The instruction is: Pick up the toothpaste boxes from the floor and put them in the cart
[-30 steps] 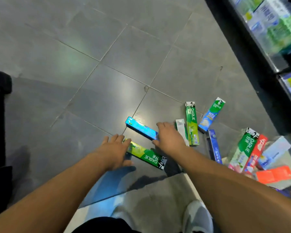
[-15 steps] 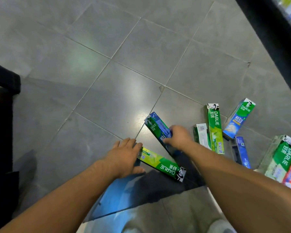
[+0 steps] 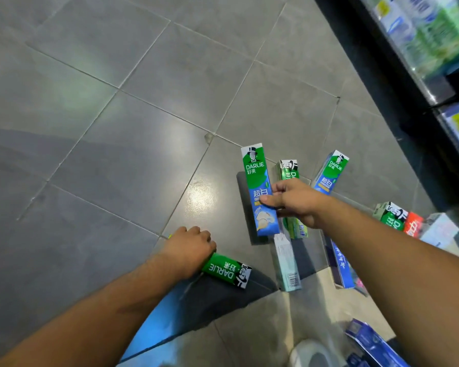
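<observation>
My left hand (image 3: 188,250) and right hand (image 3: 294,201) are bare: no gloves, rings, watch or bands at the wrists. Both forearms are uncovered right to the lower edge of view, with no sleeve showing, and fine hair lies along them. Below, the rounded toe of my shoe (image 3: 312,352) shows, white or pale grey, blurred so that no laces or markings can be made out.

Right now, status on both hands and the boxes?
Left hand grips green box. Right hand holds green-blue box, lifted. More boxes on floor. No cart visible.
</observation>
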Demonstrator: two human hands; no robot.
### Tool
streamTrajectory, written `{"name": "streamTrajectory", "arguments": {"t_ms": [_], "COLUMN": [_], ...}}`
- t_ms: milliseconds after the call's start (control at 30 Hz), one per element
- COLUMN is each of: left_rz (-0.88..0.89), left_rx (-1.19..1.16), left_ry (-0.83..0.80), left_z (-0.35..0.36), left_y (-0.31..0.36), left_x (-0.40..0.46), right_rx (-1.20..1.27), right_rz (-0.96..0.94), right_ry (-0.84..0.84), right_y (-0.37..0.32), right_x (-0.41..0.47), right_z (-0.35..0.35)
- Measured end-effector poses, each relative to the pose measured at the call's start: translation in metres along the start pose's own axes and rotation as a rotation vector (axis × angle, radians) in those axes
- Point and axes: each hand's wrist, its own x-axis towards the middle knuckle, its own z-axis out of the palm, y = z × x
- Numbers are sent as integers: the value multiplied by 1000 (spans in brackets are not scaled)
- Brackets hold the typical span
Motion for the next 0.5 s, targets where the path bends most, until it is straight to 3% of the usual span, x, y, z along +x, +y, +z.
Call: {"name": "streamTrajectory", "arguments": {"t_ms": [100,167,267,333,400,500], "left_rz": [-92,-286,-579,-652,-646,-628], "left_rx": [-99,-381,-1275,-1797,-1948,-1984], "left_ry": [-8,31,188,250,272,288], "left_z": [-5,-13,-39,-69,-104,-163], "left_y": [-3,-20,-43,-46,-45,-38], "left_x": [0,-6,-29,-51,-77,-124], "right_rx": [3,17,67,98,107,104], "right_rz": [-18,-41,-66,-72,-61,-35], "right_ry": [40,66,97,96,78,44], "right_y": [-2,-8,-20,-30,-42,-69], "right_x": [-1,-1,-12,-35,-67,-130], "right_z": [-9,-14,-17,-14,-10,-12]}}
